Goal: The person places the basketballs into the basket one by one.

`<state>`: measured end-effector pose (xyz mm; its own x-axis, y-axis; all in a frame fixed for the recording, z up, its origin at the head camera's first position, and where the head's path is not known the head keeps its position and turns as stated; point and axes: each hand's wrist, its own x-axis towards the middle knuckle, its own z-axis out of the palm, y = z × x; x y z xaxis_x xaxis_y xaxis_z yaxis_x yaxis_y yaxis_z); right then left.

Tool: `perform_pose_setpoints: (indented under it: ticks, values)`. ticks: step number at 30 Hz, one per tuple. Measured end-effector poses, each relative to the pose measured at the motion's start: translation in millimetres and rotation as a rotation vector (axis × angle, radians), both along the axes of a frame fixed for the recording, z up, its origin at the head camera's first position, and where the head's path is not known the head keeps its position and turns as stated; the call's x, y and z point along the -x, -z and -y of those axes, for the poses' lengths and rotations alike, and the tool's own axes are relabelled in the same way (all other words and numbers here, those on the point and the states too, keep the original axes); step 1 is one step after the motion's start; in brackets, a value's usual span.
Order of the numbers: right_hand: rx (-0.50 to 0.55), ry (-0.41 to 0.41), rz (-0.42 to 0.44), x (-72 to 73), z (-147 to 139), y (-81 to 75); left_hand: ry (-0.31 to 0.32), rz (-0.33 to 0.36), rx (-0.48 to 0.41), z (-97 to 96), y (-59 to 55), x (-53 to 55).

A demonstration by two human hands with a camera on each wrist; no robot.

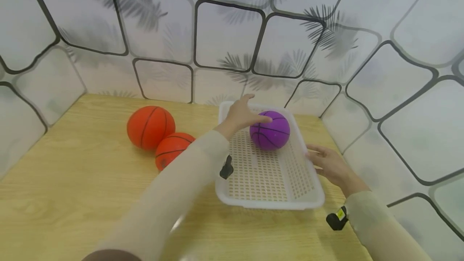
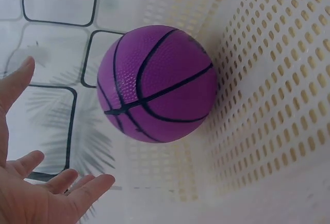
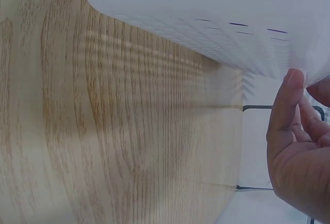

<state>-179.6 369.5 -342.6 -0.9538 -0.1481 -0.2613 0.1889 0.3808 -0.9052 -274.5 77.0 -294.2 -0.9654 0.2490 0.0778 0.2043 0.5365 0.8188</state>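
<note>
A purple toy basketball (image 1: 270, 132) with black lines sits toward the far end of a white plastic basket (image 1: 268, 204). Over the basket's far left part, my left hand (image 1: 243, 114) is spread, its thumb overlapping the ball in the head view. In the left wrist view a gap shows between the fingers (image 2: 93, 195) and the ball (image 2: 157, 84). At the basket's right side, my right hand (image 1: 330, 164) holds the rim lightly between thumb and fingers. The right wrist view has those fingertips (image 3: 294, 82) right at the white rim, with part of the hand cut off.
Two orange-red basketballs (image 1: 150, 128) rest left of the basket on the wood-grain table (image 1: 72, 180), the nearer one partly behind the left sleeve (image 1: 174, 188). Patterned wall covering (image 1: 228, 35) rises behind the table and along its right side, close to the right hand.
</note>
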Motion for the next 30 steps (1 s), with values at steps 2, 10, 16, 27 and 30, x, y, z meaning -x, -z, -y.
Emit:
perform_pose_setpoints:
  ticks: [2, 10, 16, 27, 30]
  values:
    - [-0.002, 0.0, 0.001, 0.1, -1, 0.7, -0.004, -0.012, -0.012, 5.4, -3.6, 0.8]
    - [0.006, -0.001, 0.012, -0.1, -3, 2.0, -0.013, -0.1, -0.084, 34.5, -15.6, -2.5]
    - [0.007, -0.01, 0.01, 0.1, -2, 1.4, -0.04, -0.147, -0.143, 60.8, -19.7, -2.8]
    - [0.008, 0.008, 0.011, -0.9, 1, -0.8, -0.103, -0.241, -0.12, 123.9, -32.9, -1.7]
    - [0.005, 0.009, 0.01, -0.2, 1, -0.7, -0.131, -0.259, -0.089, 144.1, -37.5, -1.1]
